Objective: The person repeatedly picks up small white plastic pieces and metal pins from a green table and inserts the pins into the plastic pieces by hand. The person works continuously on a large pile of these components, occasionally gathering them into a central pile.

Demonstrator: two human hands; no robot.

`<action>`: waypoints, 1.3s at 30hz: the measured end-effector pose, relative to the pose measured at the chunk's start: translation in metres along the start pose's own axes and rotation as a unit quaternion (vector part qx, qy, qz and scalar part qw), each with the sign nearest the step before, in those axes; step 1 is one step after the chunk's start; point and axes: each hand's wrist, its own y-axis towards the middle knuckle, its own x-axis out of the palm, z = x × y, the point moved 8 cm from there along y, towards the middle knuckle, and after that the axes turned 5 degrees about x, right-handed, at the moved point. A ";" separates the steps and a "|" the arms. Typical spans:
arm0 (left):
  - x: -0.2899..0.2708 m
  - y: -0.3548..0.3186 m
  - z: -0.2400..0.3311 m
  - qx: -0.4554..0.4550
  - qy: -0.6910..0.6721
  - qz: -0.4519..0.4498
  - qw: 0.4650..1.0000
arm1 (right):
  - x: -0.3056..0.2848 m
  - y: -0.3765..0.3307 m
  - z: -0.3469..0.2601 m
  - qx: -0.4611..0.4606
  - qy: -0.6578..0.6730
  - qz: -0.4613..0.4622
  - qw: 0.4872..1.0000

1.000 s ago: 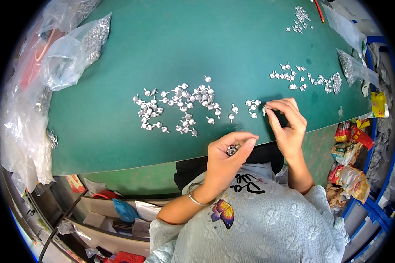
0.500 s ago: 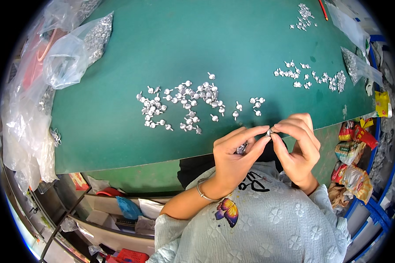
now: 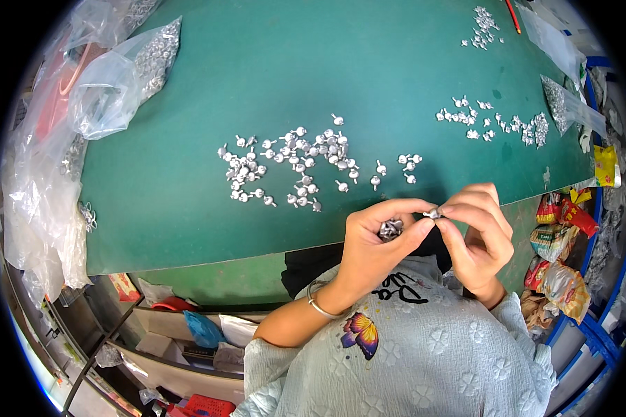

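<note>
The left hand (image 3: 374,249) and right hand (image 3: 481,244) meet near the edge of the green table (image 3: 181,215), each grip pinching the same small silver piece (image 3: 433,214). Similar parts (image 3: 391,229) fill the curled left palm; a loose cluster (image 3: 243,170) lies beyond.

A small silver piece (image 3: 433,214) sits between left hand (image 3: 370,240) and right hand (image 3: 478,240), loose pieces (image 3: 390,229) bunched in the left.

Green table (image 3: 153,208), green floor (image 3: 219,283), blue rack (image 3: 596,333) at right, pale shelving (image 3: 188,373) lower left
</note>
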 end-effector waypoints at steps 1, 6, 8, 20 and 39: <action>0.001 0.000 0.000 0.004 0.005 -0.011 1.000 | 0.001 -0.001 0.007 0.037 0.041 -0.007 0.998; 0.009 -0.004 -0.013 -0.100 -0.130 -0.069 0.984 | 0.009 -0.006 0.030 0.135 0.140 -0.059 0.979; 0.015 -0.010 -0.028 -0.186 -0.262 -0.102 0.942 | 0.008 -0.003 0.041 0.132 0.115 -0.036 0.984; -0.004 -0.006 -0.025 -0.143 -0.141 0.022 0.979 | 0.024 -0.009 0.097 0.251 0.188 0.019 0.949; -0.008 0.000 0.011 0.076 0.038 0.067 0.994 | 0.001 0.000 0.007 0.030 0.025 0.013 0.999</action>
